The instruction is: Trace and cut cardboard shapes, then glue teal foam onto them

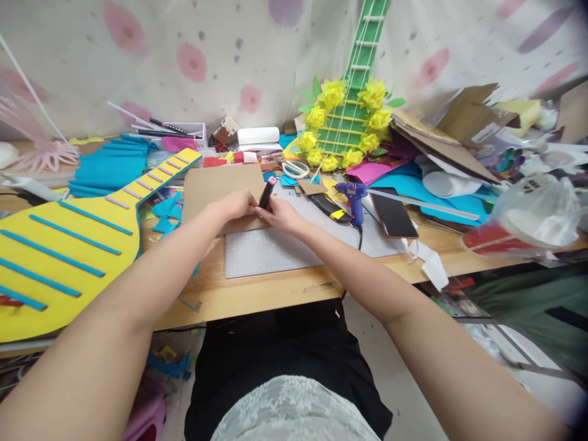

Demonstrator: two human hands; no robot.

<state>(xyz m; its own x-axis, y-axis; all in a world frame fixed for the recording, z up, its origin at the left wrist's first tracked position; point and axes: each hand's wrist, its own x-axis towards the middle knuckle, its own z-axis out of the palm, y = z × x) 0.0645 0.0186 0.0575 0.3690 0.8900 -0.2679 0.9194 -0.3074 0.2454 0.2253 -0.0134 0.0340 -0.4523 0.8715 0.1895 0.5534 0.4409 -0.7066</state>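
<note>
A white curtain with pink and purple flower blotches [285, 55] is hanging across the back of the room. Before it, a long light-wood surface [271, 291] is carrying a dense clutter of craft materials. On the left, a yellow guitar-shaped cutout with blue strips across its body and pale strips across its neck [87, 245] is lying aslant, its neck pointing toward the back. A green guitar-shaped piece with white strings [337, 135] is standing at the rear, a ring of yellow paper flowers [332, 95] edging its body. In the middle, a flat grey cutting mat [275, 251] is spreading near the front edge, and a plain brown cardboard sheet [220, 187] is overlapping its left part. To the right, a black smartphone [394, 212] is lying face up, and a blue glue gun [353, 199] is resting just beside it, a black-and-yellow utility knife [326, 205] touching or nearly touching the gun.

Over the cardboard's right edge, the right hand [281, 214] is closing its fingers around the lower part of a black marker with a pink end [266, 193], which is standing nearly upright, pink end up. The left hand [234, 205] is curling half closed, its fingertips meeting the right hand's beside the marker; whether it is gripping anything, I cannot tell.
</note>
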